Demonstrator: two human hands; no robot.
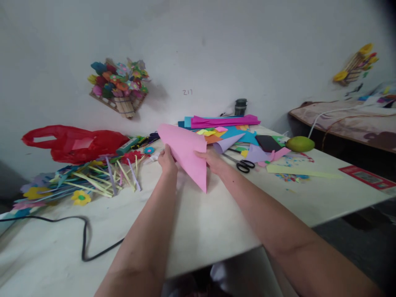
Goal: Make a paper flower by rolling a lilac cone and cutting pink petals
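Note:
A pink sheet of paper is held up over the white table, curved at its upper left and pointed at the bottom. My left hand grips its left edge, the fingers partly hidden behind it. On the other edge, my right hand pinches the sheet with the thumb in front. Black-handled scissors lie just right of my right hand, beside a lilac paper piece. Pale paper strips and a yellow paper flower lie left of my left hand.
A red plastic bag stands at the back left. Toward the right are a dark phone, a green fruit and paper scraps. Folded magenta paper lies by the wall. A black cable crosses the front left.

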